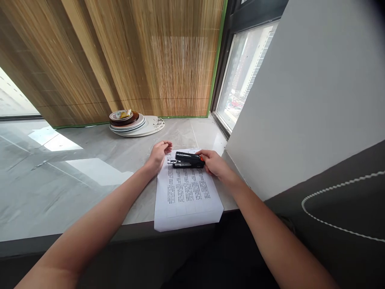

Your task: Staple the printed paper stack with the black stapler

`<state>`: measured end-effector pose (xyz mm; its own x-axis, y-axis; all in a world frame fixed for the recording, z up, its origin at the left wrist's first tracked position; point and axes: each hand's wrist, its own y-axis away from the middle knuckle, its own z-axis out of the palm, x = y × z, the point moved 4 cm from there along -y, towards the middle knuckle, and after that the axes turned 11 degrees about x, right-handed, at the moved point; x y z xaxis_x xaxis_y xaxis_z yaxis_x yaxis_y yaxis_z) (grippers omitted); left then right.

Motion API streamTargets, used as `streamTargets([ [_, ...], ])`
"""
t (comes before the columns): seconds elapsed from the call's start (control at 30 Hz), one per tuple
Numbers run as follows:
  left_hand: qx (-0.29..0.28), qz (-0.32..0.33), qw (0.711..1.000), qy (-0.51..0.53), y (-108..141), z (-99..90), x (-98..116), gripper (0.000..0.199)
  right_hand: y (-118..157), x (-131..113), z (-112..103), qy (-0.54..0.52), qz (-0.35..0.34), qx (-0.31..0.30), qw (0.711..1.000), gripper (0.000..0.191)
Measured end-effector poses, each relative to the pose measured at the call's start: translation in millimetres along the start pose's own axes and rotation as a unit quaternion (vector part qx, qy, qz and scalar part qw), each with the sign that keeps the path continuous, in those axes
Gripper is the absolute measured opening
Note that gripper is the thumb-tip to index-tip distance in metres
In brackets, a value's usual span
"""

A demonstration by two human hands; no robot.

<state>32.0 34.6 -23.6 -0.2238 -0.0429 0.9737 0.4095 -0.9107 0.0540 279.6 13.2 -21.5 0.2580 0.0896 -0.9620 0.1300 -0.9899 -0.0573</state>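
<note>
A black stapler (189,159) lies across the upper part of a printed paper sheet (188,212), with a metal piece sticking out of its left end. My right hand (213,162) grips the stapler's rear end, where a bit of orange-red shows beside the fingers. Just left of the metal piece, my left hand (159,154) rests by the paper's left edge. Its fingers are curled in, and whatever they may hold is hidden. The near end of the paper hangs over the front edge of the counter.
A stack of plates (128,125) sits on a large oval plate (154,125) at the back of the grey counter (99,176). Behind hangs a bamboo blind (180,72). A window (246,68) and a white wall (300,100) border the right side, with a beaded cord (331,188) nearby.
</note>
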Motion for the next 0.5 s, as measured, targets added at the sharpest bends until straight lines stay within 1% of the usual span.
streamTargets([
  [0.03, 0.001, -0.002, 1.0, -0.001, 0.0, -0.2, -0.2, 0.008, -0.2, -2.4, -2.7, 0.012, -0.017, 0.027, 0.999, 0.027],
  [0.13, 0.001, 0.004, 1.0, -0.014, -0.3, -0.9, -0.8, 0.009, 2.2, -17.2, -14.5, 0.046, -0.087, 0.151, 0.984, 0.027],
  [0.17, 0.0, 0.008, 1.0, -0.018, -0.3, -1.0, -0.8, 0.01, 3.6, -23.1, -15.5, 0.048, -0.116, 0.165, 0.978, 0.029],
  [0.2, -0.001, 0.013, 1.0, -0.023, -0.1, -1.0, -0.7, 0.01, 4.7, -28.3, -13.8, 0.051, -0.146, 0.154, 0.976, 0.03],
  [0.3, -0.019, 0.031, 0.998, -0.044, 1.7, 0.5, 0.5, 0.014, 7.0, -34.5, 2.1, 0.094, -0.216, 0.039, 0.971, 0.041],
  [0.33, -0.025, 0.039, 0.998, -0.051, 2.4, 1.1, 1.2, 0.015, 7.7, -33.7, 7.1, 0.121, -0.227, 0.015, 0.966, 0.045],
  [0.37, -0.03, 0.048, 0.997, -0.055, 3.2, 1.6, 2.2, 0.017, 8.3, -32.6, 11.0, 0.144, -0.233, 0.004, 0.962, 0.046],
  [0.4, -0.033, 0.058, 0.996, -0.056, 3.8, 1.8, 3.6, 0.018, 9.1, -32.2, 13.5, 0.157, -0.238, 0.003, 0.958, 0.043],
  [0.43, -0.033, 0.072, 0.995, -0.053, 4.5, 1.8, 5.4, 0.019, 10.4, -33.0, 14.8, 0.159, -0.247, 0.01, 0.956, 0.038],
  [0.5, -0.033, 0.108, 0.993, -0.045, 6.3, 1.9, 10.3, 0.019, 14.7, -38.7, 14.1, 0.143, -0.273, 0.045, 0.95, 0.031],
])
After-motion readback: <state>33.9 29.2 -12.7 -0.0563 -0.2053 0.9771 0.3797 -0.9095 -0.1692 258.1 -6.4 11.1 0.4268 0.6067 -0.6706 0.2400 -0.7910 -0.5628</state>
